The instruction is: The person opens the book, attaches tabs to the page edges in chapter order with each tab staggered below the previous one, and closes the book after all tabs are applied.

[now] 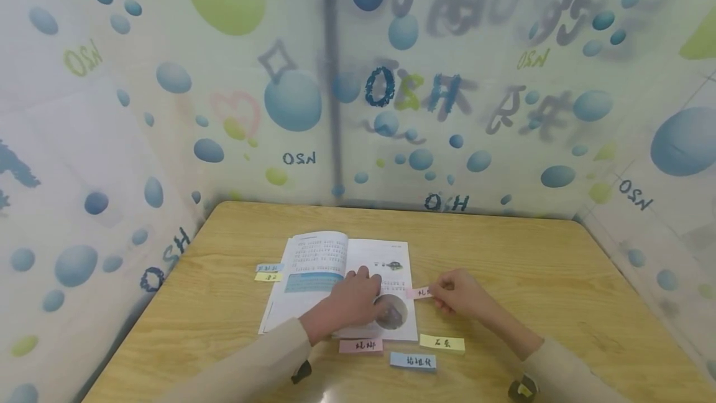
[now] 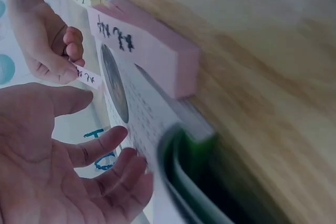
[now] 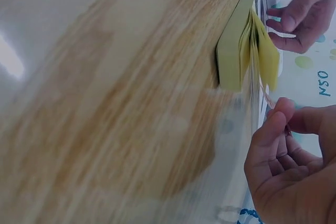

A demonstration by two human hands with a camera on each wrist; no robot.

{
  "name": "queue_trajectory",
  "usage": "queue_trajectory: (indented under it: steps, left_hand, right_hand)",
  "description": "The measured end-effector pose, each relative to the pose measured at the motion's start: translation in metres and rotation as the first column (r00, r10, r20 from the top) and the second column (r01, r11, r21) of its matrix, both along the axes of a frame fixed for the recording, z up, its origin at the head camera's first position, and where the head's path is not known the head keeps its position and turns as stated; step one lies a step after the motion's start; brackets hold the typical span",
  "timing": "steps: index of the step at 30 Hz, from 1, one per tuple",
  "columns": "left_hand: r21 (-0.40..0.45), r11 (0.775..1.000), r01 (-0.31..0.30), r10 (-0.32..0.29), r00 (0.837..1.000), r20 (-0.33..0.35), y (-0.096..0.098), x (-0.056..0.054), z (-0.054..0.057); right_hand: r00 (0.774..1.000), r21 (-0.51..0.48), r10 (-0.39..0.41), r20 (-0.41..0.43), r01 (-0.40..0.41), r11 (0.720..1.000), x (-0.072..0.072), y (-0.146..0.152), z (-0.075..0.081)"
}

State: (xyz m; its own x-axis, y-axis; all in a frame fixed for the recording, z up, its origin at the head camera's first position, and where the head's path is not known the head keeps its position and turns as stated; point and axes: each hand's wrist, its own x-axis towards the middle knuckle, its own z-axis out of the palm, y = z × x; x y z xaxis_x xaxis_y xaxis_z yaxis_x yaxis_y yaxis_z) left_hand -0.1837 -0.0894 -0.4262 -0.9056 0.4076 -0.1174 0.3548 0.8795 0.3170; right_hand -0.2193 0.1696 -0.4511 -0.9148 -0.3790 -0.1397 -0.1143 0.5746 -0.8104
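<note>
An open book (image 1: 363, 254) lies on the wooden table, with print, a blue box on its left page and a round picture on its right page. My left hand (image 1: 355, 297) is over the right page, its fingers spread and loosely bent, holding nothing. To the right of the book, my right hand (image 1: 461, 294) pinches a pink sticky note (image 1: 416, 293) with dark handwriting between thumb and fingers. The note's free end reaches the right page's edge. In the left wrist view the same sticky note (image 2: 89, 77) sticks out from the right fingertips.
Along the book's near side lie a pink sticky-note pad (image 1: 360, 346), a yellow pad (image 1: 442, 344) and a blue pad (image 1: 413, 361), all handwritten. A blue tab (image 1: 270, 268) and a yellow tab (image 1: 268, 277) jut from the book's left edge. Dotted curtains (image 1: 291, 185) surround the table.
</note>
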Motion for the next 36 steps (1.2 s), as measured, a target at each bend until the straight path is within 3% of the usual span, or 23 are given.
queue_trajectory:
  steps: [6, 14, 28, 36]
  left_hand:
    - [0.034, 0.997, -0.063, 0.059, 0.990, 0.124, 0.015, -0.005, 0.005]
    - [0.015, 0.992, -0.126, 0.121, 0.977, 0.176, 0.029, -0.015, -0.003]
    - [-0.063, 0.980, -0.187, 0.194, 0.973, 0.129, 0.048, -0.022, -0.009]
    - [-0.092, 0.981, -0.172, 0.182, 0.977, 0.116, 0.052, -0.026, -0.015]
  right_hand:
    - [1.000, 0.003, -0.006, 0.014, 0.006, 1.000, 0.001, 0.000, 0.001]
    - [1.000, 0.009, 0.001, 0.013, -0.001, 1.000, 0.003, 0.000, 0.002]
    - [0.999, -0.038, 0.022, 0.027, -0.021, 0.999, 0.001, 0.002, -0.003]
    - [0.999, -0.021, 0.035, 0.014, -0.035, 0.999, 0.001, 0.002, -0.003]
